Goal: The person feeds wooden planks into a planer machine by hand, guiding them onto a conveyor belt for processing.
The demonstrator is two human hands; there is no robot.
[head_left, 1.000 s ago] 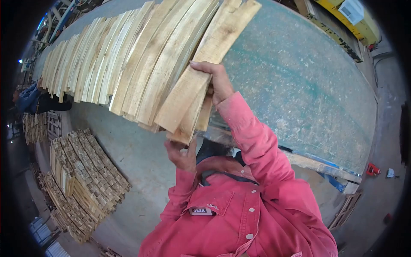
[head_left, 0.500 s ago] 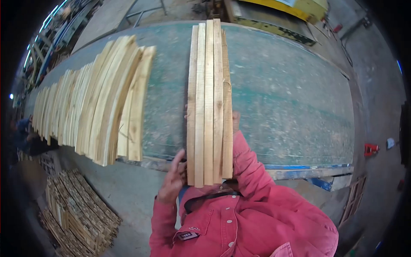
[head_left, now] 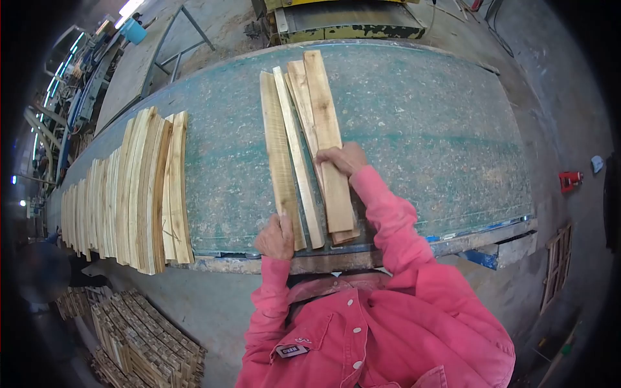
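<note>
Several wooden slats lie fanned out on the green tabletop in front of me. My left hand (head_left: pixel 276 238) is closed on the near end of the leftmost wooden slat (head_left: pixel 278 149), thumb on top. Around the right edge of the rightmost wooden slat (head_left: pixel 321 97) curl the fingers of my right hand (head_left: pixel 344 158), roughly at its middle. This slat lies partly over another slat (head_left: pixel 299 87), which it mostly hides. Between the two hands rests a narrow, pale wooden strip (head_left: pixel 299 161), touched by neither hand as far as I can see.
A long row of wooden slats (head_left: pixel 123 194) lies on the left of the worn green table (head_left: pixel 427 149). Stacked slats (head_left: pixel 152 330) stand on the floor at lower left, near a blurred person (head_left: pixel 42 271). A yellow machine (head_left: pixel 349 22) is beyond the table; a red object (head_left: pixel 570 181) lies right.
The tight bundle of slats, held up before, has come down onto the table and spread apart. My right hand has moved from beside the bundle to the top of the rightmost slat.
</note>
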